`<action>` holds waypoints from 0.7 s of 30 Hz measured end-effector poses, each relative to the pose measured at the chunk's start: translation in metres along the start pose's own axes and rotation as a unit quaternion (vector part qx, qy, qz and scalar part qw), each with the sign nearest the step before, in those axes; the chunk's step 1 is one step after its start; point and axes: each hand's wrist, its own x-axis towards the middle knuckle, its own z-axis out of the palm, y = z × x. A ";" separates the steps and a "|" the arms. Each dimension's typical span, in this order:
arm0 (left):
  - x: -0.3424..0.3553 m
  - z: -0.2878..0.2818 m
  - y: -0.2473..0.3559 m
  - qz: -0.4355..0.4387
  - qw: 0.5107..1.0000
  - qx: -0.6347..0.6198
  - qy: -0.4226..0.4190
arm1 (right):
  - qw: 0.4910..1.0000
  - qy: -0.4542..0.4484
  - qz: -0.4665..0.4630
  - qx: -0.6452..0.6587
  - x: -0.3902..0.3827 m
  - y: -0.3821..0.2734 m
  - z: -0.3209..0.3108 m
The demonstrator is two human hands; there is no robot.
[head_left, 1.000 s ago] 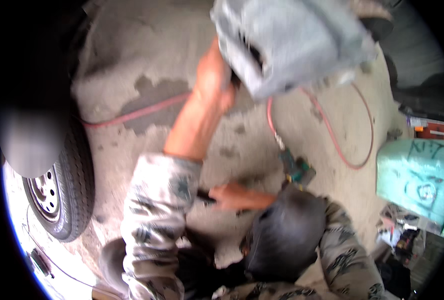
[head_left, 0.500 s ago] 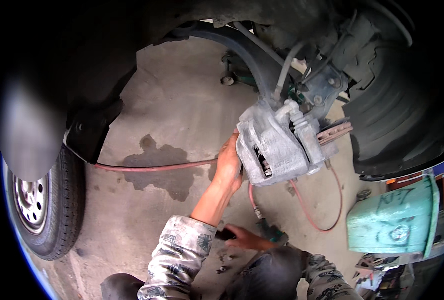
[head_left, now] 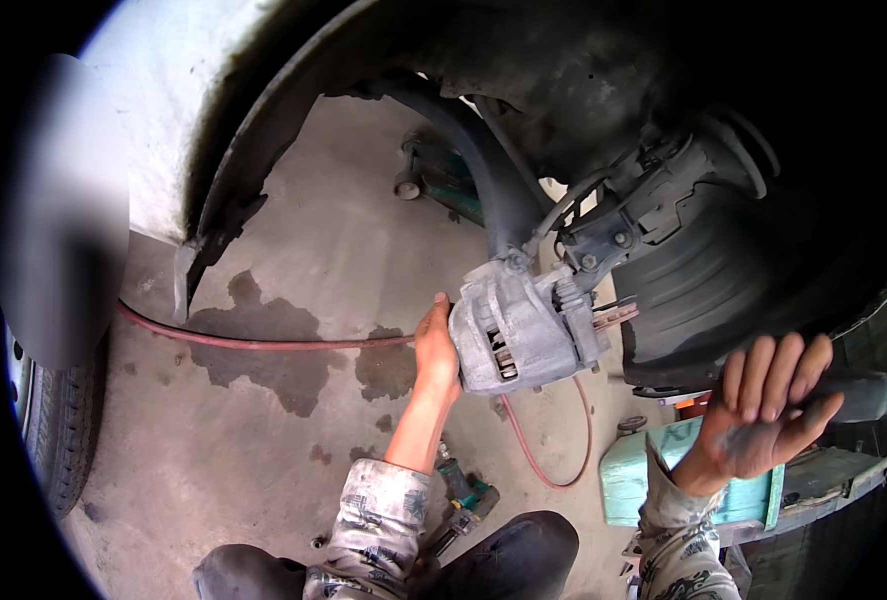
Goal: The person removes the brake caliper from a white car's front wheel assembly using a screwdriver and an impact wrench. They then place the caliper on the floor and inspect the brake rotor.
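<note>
A grey brake caliper sits over the rusty-edged brake disc in the wheel arch. My left hand grips the caliper's left side, thumb up along its edge and the other fingers hidden behind it. Out to the right, my raised right hand is closed around a dark-handled tool with a rounded grey end. That end sticks out to the right of the hand; the tool's other end cannot be made out. On the floor by my knees lies a green-and-black power tool.
A red hose runs across the stained concrete and loops below the caliper. A green floor jack stands beyond. The strut and black wheel liner rise at right, above a turquoise container. A wheel stands at left.
My right hand has risen from the floor near my knees to the right side, holding the tool. My left hand stays on the caliper. The view has shifted, showing more white bodywork.
</note>
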 end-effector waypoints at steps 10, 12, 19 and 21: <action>0.004 -0.003 -0.017 0.040 0.999 -0.007 0.023 | 0.999 -0.014 0.023 -0.031 0.055 0.065 0.031; 0.009 -0.011 -0.017 0.042 0.999 -0.015 0.009 | 1.000 -0.008 0.013 -0.016 0.059 0.063 0.039; 0.007 -0.006 -0.024 0.022 0.999 -0.042 0.020 | 0.981 0.151 0.074 -0.092 0.065 0.093 0.016; 0.010 -0.010 -0.022 0.027 0.999 -0.040 0.015 | 0.975 0.168 0.137 -0.044 0.066 0.100 0.005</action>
